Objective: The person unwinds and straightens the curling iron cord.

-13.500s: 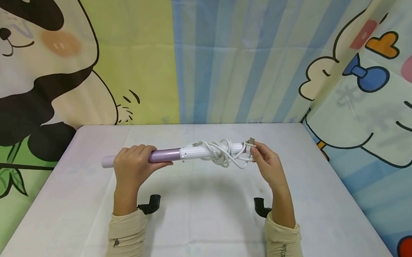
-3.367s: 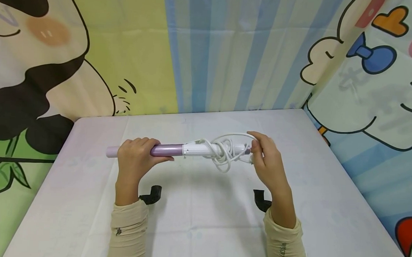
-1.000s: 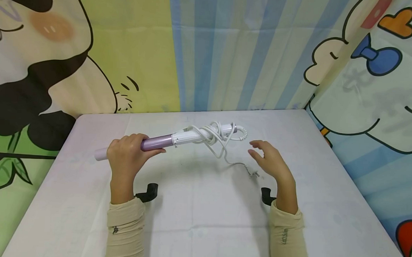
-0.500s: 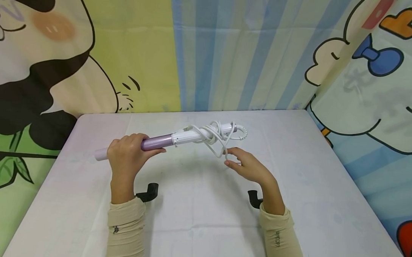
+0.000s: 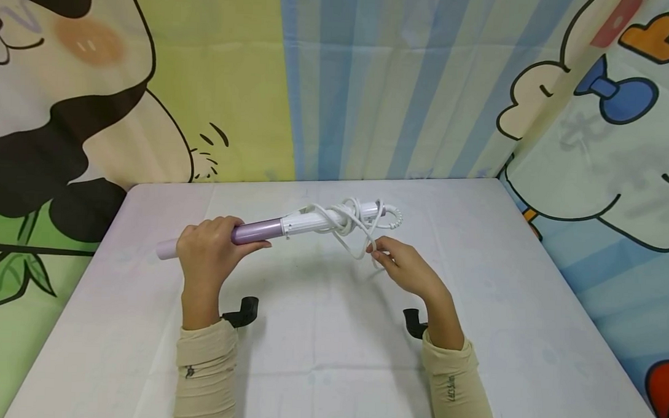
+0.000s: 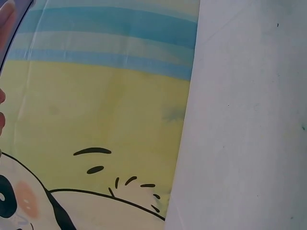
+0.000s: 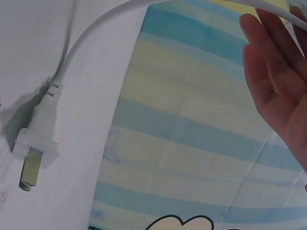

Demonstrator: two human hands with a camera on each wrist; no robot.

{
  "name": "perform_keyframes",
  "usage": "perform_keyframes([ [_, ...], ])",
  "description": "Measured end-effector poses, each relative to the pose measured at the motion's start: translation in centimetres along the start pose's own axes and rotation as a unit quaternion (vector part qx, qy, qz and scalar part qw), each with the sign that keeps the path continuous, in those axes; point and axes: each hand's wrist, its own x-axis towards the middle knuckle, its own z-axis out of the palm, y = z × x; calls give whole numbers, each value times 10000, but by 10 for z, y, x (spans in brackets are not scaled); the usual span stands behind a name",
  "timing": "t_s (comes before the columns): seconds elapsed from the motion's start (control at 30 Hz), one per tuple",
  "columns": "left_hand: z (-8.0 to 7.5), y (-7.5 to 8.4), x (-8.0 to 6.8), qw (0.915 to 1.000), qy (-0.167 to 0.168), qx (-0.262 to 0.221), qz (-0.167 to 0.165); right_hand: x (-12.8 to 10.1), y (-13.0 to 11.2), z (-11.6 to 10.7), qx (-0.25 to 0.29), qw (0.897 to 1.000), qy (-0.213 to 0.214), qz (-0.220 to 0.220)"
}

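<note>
Table (image 5: 329, 369): big white-covered surface, cartoon panda and striped backdrop (image 5: 372, 81) hung behind it. Both forearms in beige sleeves (image 5: 204, 376) reach in from the near edge.

Curling iron (image 5: 289, 226): held up off the table, roughly level, far end tipped a bit higher. Lilac barrel points to the person's left, white handle to the right, so it sits between the two hands, closer to the left one.

Left hand (image 5: 205, 257): wrapped around the lilac barrel, fingers curled over the top, thumb along the near side. The pale barrel tip pokes out past the hand on the left.

Right hand (image 5: 407, 270): just below and right of the handle end, not touching the handle itself. Fingertips are right at the cord where it hangs down. Looks like a light pinch, but in the wrist view the fingers are mostly straight with the cord passing their tips, so I can't tell if it's actually gripped.

Cord (image 5: 356, 225): white, bundled in loose loops around the handle, one strand dropping toward the right hand's fingertips.

Plug (image 7: 36, 143): two-prong, white, lying flat on the table, visible only in the right wrist view.

Vs a second ago: the right hand was hovering open off to the right, well clear of the cord, and the plug lay in plain sight on the table near it. Now that hand has moved in to the hanging strand. Left hand's grip hasn't changed.
</note>
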Motion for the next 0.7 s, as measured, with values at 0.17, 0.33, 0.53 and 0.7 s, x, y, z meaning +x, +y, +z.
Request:
perform_keyframes([
  [0.17,1,0,0,10000,21,-9,40,-3,-3,-4,59,9996,274,36],
  [0.33,1,0,0,10000,-21,-8,48,-5,-3,-8,47,9983,557,-167],
  [0.53,0,0,0,9999,-136,3,25,-7,-2,-11,-72,9958,905,-131],
  [0.7,-1,0,0,9999,-156,20,36,-9,-2,-13,-470,9921,1155,133],
])
